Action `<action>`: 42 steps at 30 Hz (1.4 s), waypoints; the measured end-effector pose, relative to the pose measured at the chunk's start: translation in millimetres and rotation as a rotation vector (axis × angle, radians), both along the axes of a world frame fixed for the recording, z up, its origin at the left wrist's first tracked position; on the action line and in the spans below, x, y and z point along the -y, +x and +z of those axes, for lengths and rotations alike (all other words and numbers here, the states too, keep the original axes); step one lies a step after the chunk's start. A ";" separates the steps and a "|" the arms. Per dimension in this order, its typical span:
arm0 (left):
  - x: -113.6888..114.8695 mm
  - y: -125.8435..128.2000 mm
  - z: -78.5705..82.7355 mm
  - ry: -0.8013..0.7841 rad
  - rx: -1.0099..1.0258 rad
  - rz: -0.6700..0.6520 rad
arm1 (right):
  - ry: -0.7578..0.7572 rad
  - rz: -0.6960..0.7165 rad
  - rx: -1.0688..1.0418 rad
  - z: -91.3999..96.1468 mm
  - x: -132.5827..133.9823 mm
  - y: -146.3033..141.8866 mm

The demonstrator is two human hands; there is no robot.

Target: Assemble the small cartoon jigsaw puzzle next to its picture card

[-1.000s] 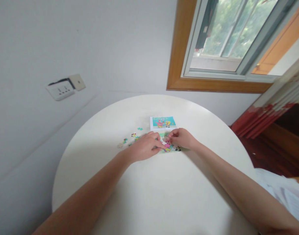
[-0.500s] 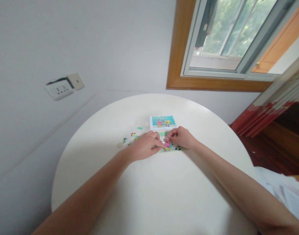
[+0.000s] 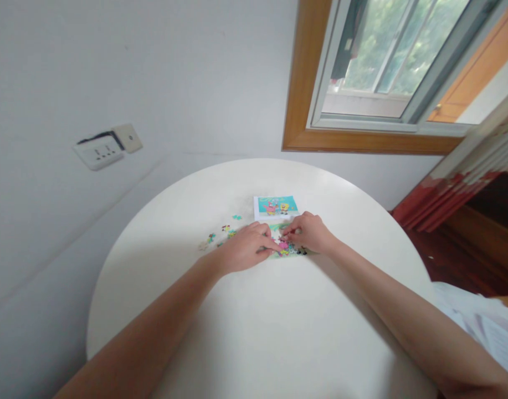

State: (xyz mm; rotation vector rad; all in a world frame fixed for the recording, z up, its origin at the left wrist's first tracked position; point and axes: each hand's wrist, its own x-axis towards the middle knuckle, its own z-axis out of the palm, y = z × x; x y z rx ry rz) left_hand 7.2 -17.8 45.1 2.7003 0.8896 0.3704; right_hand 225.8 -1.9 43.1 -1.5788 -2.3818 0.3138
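Observation:
A partly assembled jigsaw puzzle [image 3: 284, 247] with pink, yellow and green parts lies on the white table, between and partly under my hands. My left hand [image 3: 249, 247] rests at its left side, a finger stretched onto the pieces and the hand holding nothing. From the right, my right hand [image 3: 307, 230] bends over the upper part of the puzzle. Its thumb and fingertips are pinched together on a small puzzle piece, mostly hidden by the fingers. Just behind the puzzle is a picture card [image 3: 276, 206] with a pink and a yellow cartoon figure on turquoise.
Loose puzzle pieces [image 3: 226, 228] are scattered left of my left hand, one turquoise piece [image 3: 236, 217] farther back. The round table [image 3: 254, 327] stands against a wall with a socket [image 3: 99, 151]. A wood-framed window [image 3: 374, 141] and a curtain [image 3: 436, 205] are at the right.
My right hand's fingertips have shifted slightly down and left, closer onto the puzzle. My left hand has stayed in place.

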 end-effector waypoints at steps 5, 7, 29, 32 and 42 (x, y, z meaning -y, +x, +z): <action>0.9 0.7 1.6 -0.011 -0.008 0.005 | 0.048 0.044 0.125 6.3 7.6 -0.8; 0.8 0.7 1.6 -0.010 -0.008 0.007 | 0.062 0.056 0.150 7.9 9.9 -1.4; 0.1 -0.6 -0.4 0.003 -0.015 0.005 | 0.096 0.141 0.176 10.6 13.5 4.0; 0.8 -0.2 -0.7 -0.011 -0.013 0.010 | 0.095 0.137 0.168 10.6 14.2 4.3; -13.5 -20.8 8.0 0.057 0.179 0.151 | 0.160 0.071 -0.021 0.9 10.3 14.1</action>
